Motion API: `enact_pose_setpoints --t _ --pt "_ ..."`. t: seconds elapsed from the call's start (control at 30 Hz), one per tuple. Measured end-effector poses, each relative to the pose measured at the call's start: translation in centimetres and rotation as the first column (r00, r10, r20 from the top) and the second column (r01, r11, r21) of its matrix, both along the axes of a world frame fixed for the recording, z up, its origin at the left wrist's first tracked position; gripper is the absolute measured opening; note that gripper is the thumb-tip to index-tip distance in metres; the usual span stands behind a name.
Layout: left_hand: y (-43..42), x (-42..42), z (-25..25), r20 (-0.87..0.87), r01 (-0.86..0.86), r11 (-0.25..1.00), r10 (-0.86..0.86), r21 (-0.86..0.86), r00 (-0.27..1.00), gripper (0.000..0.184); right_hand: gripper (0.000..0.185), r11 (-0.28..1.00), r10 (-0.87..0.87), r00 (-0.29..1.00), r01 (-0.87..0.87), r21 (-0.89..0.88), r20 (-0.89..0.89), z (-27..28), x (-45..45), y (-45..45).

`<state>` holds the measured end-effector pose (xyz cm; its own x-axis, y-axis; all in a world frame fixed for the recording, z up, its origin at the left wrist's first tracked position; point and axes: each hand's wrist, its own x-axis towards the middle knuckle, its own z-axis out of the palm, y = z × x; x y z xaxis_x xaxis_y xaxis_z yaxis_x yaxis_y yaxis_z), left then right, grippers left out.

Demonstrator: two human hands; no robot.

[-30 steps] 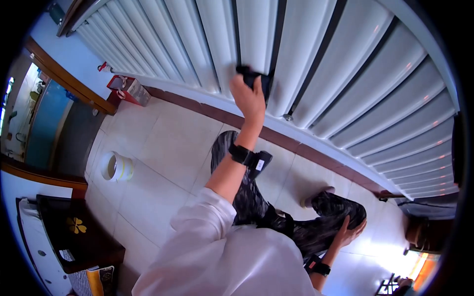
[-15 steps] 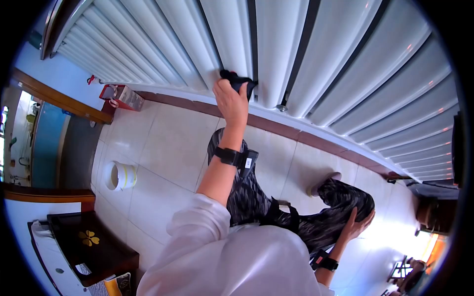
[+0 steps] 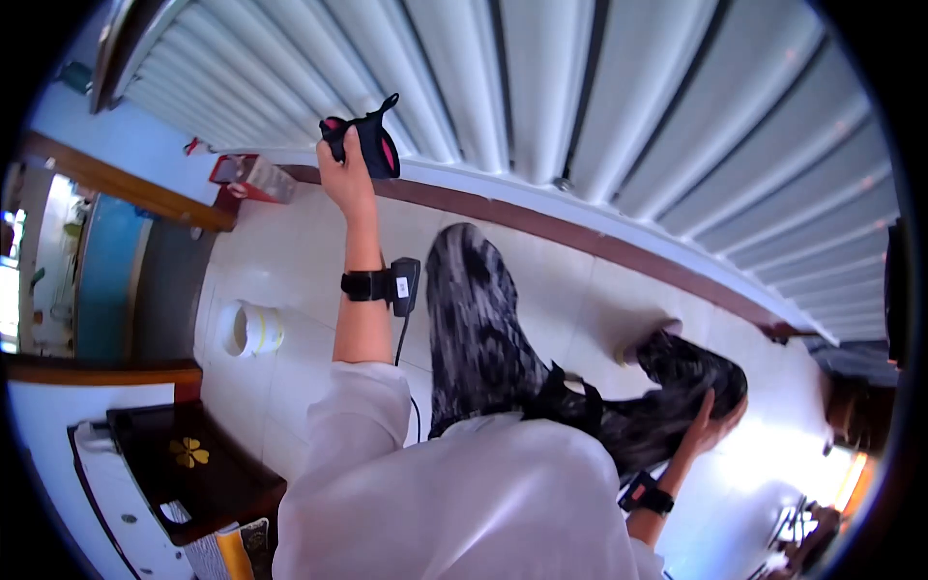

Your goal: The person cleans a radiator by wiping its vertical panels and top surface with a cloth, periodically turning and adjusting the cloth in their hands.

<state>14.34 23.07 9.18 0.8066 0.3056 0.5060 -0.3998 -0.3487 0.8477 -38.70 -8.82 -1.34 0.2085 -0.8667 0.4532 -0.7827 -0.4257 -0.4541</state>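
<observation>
My left hand (image 3: 345,172) is closed on a black cloth (image 3: 372,143) with pink-red showing at its opening and edge and a thin loop sticking up. The cloth is in front of the lower part of a white ribbed panel (image 3: 464,97); whether it touches the panel I cannot tell. Resting on the knee of my patterned trousers (image 3: 691,372), my right hand (image 3: 715,425) has its fingers stretched out and holds nothing. Each wrist wears a black strap with a small box, and a cable hangs from the left one.
A white bucket (image 3: 253,329) stands on the pale tiled floor (image 3: 387,217) at left. Beyond it, a red-and-white box (image 3: 253,181) sits by the wall. A dark tray-like piece with a yellow flower (image 3: 188,451) is at lower left. The panel runs along the whole front.
My left hand has moved left along the panel with the black cloth, whose loop and pink-red inside now show. The view has shifted slightly. My right hand stays on the knee.
</observation>
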Motion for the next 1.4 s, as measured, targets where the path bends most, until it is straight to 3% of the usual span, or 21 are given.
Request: enact_pose_setpoints --t 0.07,0.1,0.2,0.27,0.4,0.47,0.73,0.8,0.9,1.0,1.13,1.2,1.27,1.4 --pt "2.4 3.3 0.4 0.249 -0.146 0.970 0.095 0.194 0.964 0.035 0.069 0.999 -0.006 1.000 0.006 -0.035 -0.009 -1.7 -0.9 -1.1" --pt "2.2 3.8 1.4 0.280 -0.129 0.987 0.098 0.097 0.955 0.034 0.069 0.999 -0.020 0.999 0.019 -0.033 -0.035 -1.3 -0.2 -0.9" --pt "1.6 4.1 4.7 0.197 -0.188 0.961 0.149 0.201 0.969 0.032 0.070 0.998 -0.045 0.996 0.041 -0.054 -0.079 -1.3 -0.2 -1.1" --pt "0.1 5.0 4.8 0.239 -0.200 0.956 0.147 0.213 0.960 0.033 0.071 0.999 -0.046 0.997 0.045 -0.021 -0.064 -1.1 0.0 -0.8" --pt "-2.4 7.2 1.3 0.248 -0.246 0.921 0.173 0.303 0.953 0.040 0.070 0.999 -0.040 0.995 0.039 -0.010 -0.090 -1.6 -0.2 -1.2" --pt "-2.2 8.1 -0.8 0.310 -0.247 0.941 0.169 0.233 0.936 0.042 0.069 0.999 -0.035 0.998 0.035 0.005 -0.061 -0.1 0.7 -0.3" --pt "-0.3 8.0 -11.1 0.086 -0.078 0.919 0.048 0.387 0.995 0.048 0.069 0.996 -0.081 0.991 0.083 0.020 -0.102 -0.3 0.8 -0.6" --pt "0.3 8.1 -13.5 -0.043 0.032 0.902 -0.015 0.431 0.999 0.050 0.070 0.998 -0.066 0.993 0.067 0.007 -0.093 -0.4 0.3 -0.6" --pt "0.5 8.1 -14.2 -0.057 -0.020 0.852 0.058 0.523 0.997 0.052 0.071 0.998 -0.057 0.996 0.058 0.010 -0.075 -1.0 0.4 -0.8" --pt "0.1 8.1 -10.3 -0.040 -0.096 0.905 0.123 0.415 0.992 0.052 0.071 0.999 -0.050 0.996 0.050 0.000 -0.075 -1.0 0.4 -0.9" --pt "-0.2 7.7 -0.6 0.113 -0.016 0.967 -0.013 0.256 0.994 0.048 0.070 0.999 -0.052 0.995 0.051 -0.015 -0.089 -0.8 0.5 -0.9" --pt "-0.1 8.6 1.0 0.116 -0.057 0.962 0.027 0.266 0.993 0.045 0.070 0.998 -0.069 0.991 0.069 -0.006 -0.116 -0.8 0.3 -1.0" --pt "-0.1 8.4 0.6 0.112 -0.017 0.968 -0.012 0.251 0.994 0.046 0.070 0.997 -0.075 0.989 0.075 -0.009 -0.127 -0.8 0.4 -1.0" --pt "-0.3 8.2 -6.0 0.033 0.019 0.959 -0.029 0.284 0.999 0.049 0.070 0.996 -0.087 0.988 0.091 0.025 -0.124 -0.5 0.6 -0.9"
